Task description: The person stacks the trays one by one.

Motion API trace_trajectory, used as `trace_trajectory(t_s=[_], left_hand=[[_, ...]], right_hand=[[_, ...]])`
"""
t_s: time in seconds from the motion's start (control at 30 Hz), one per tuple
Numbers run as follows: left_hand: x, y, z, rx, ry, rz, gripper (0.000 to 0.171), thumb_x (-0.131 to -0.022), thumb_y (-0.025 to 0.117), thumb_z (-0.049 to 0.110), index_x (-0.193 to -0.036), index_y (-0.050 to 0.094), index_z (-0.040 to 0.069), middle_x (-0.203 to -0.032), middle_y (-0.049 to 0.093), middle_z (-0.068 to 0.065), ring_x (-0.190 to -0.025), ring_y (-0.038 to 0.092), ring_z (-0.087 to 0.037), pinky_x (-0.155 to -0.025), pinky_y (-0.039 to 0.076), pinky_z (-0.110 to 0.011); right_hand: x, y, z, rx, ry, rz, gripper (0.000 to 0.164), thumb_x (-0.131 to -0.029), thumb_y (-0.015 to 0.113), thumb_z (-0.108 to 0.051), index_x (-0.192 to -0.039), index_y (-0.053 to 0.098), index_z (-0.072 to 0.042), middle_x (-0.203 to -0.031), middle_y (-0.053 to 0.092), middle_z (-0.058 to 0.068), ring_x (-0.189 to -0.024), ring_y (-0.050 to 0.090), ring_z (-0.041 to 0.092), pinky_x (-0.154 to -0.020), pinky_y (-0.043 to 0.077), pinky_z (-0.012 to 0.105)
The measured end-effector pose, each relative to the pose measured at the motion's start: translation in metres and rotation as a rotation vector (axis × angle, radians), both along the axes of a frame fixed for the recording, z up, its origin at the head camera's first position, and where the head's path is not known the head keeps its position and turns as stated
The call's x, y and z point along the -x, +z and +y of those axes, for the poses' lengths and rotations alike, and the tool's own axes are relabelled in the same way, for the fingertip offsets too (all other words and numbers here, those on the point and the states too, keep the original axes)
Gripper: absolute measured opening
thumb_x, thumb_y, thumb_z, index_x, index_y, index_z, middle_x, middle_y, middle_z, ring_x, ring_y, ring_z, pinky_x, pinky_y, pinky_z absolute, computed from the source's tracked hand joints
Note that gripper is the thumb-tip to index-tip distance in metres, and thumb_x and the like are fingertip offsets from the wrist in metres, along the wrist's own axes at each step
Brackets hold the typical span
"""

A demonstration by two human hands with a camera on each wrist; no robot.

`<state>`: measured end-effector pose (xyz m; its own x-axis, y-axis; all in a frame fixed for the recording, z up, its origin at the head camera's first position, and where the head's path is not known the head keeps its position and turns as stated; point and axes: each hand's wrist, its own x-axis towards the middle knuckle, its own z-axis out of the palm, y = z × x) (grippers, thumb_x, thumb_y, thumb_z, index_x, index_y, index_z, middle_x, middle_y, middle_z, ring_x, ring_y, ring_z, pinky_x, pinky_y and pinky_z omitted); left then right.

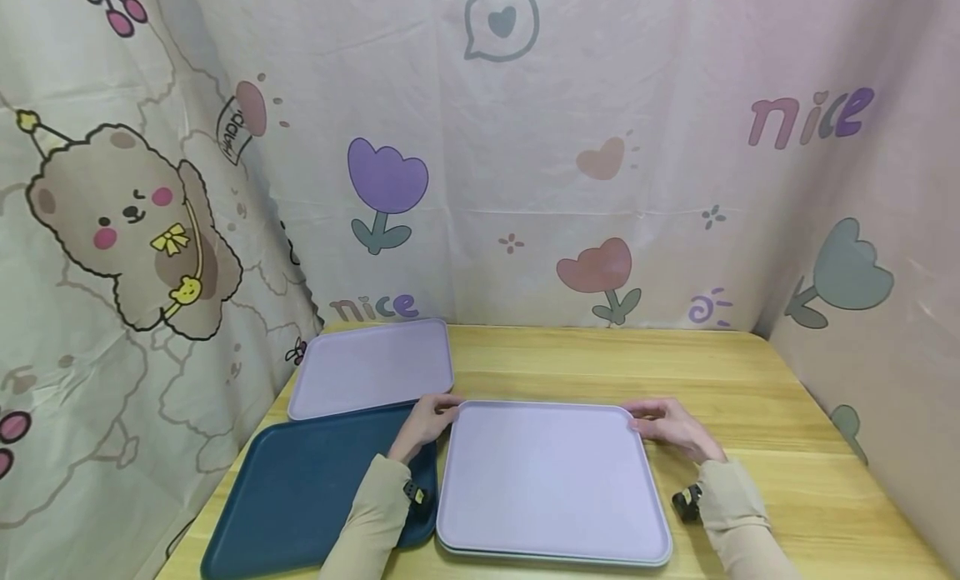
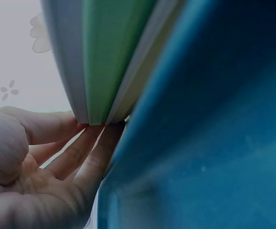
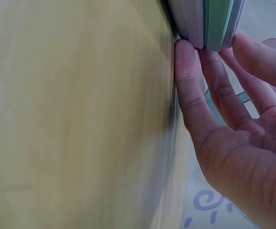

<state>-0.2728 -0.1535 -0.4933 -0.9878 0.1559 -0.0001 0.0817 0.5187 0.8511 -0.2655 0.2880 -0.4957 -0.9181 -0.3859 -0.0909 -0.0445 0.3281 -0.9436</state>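
Note:
A stack of rectangular trays (image 1: 551, 480) lies before me, with a lilac one on top. Its edges show lilac and a green tray (image 2: 114, 52) between paler layers in the left wrist view. My left hand (image 1: 427, 422) touches the far left corner, thumb by the upper tray and fingertips (image 2: 87, 138) along the lower edges. At the far right corner is my right hand (image 1: 671, 426). Its fairly straight fingers (image 3: 219, 81) touch the stack's side, with the thumb against the top layer. A dark blue tray (image 1: 322, 480) lies left of the stack, under the left forearm.
Another lilac tray (image 1: 375, 367) lies at the back left, beyond the blue one. The wooden table (image 1: 795, 430) extends to the right of the stack. Printed curtains (image 1: 487, 147) hang behind it and on both sides.

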Motion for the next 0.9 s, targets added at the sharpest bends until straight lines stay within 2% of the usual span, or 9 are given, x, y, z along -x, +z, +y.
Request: trace_trajectory(t_s=[0.4, 0.57, 0.67, 0.77, 0.9], left_hand=[[-0.0007, 0.0004, -0.0004, -0.014, 0.010, -0.017, 0.023, -0.099, 0.059, 0.006, -0.116, 0.072, -0.001, -0.120, 0.071, -0.019, -0.102, 0.067, -0.027, -0.084, 0.059, -0.040], [0.0006, 0.0014, 0.0003, -0.024, 0.014, -0.023, 0.022, -0.099, 0.060, 0.007, -0.116, 0.073, 0.000, -0.122, 0.070, -0.019, -0.103, 0.067, -0.026, -0.085, 0.059, -0.039], [0.0011, 0.0017, -0.0001, -0.043, 0.022, -0.034, 0.023, -0.099, 0.061, 0.008, -0.117, 0.073, 0.000, -0.123, 0.070, -0.019, -0.107, 0.067, -0.029, -0.088, 0.059, -0.040], [0.0019, 0.0024, -0.0016, -0.056, 0.031, -0.006, 0.026, -0.098, 0.060, 0.007, -0.120, 0.070, -0.003, -0.124, 0.069, -0.022, -0.111, 0.067, -0.033, -0.091, 0.058, -0.044], [0.0061, 0.0046, -0.0036, -0.072, 0.057, 0.033, 0.032, -0.101, 0.057, 0.009, -0.129, 0.063, -0.005, -0.130, 0.066, -0.024, -0.122, 0.062, -0.040, -0.102, 0.052, -0.052]], right_hand=[[0.0001, 0.0005, -0.0004, -0.037, -0.034, -0.006, 0.051, -0.093, 0.068, -0.010, -0.134, 0.052, 0.017, -0.130, 0.059, 0.038, -0.092, 0.065, 0.001, -0.081, 0.057, 0.022], [0.0007, -0.0001, 0.0005, -0.024, -0.031, -0.012, 0.051, -0.093, 0.067, -0.010, -0.134, 0.051, 0.017, -0.128, 0.060, 0.036, -0.091, 0.065, 0.001, -0.082, 0.058, 0.022], [0.0008, -0.0004, 0.0005, -0.026, -0.037, -0.017, 0.051, -0.093, 0.068, -0.010, -0.134, 0.051, 0.017, -0.127, 0.062, 0.034, -0.091, 0.065, 0.001, -0.082, 0.058, 0.022], [0.0009, -0.0007, 0.0001, -0.025, -0.036, -0.020, 0.052, -0.093, 0.068, -0.010, -0.134, 0.051, 0.017, -0.127, 0.062, 0.033, -0.091, 0.065, 0.001, -0.081, 0.058, 0.022], [0.0006, -0.0008, 0.0004, -0.009, -0.027, -0.022, 0.051, -0.094, 0.067, -0.010, -0.134, 0.051, 0.017, -0.127, 0.063, 0.033, -0.091, 0.065, 0.001, -0.081, 0.058, 0.021]])
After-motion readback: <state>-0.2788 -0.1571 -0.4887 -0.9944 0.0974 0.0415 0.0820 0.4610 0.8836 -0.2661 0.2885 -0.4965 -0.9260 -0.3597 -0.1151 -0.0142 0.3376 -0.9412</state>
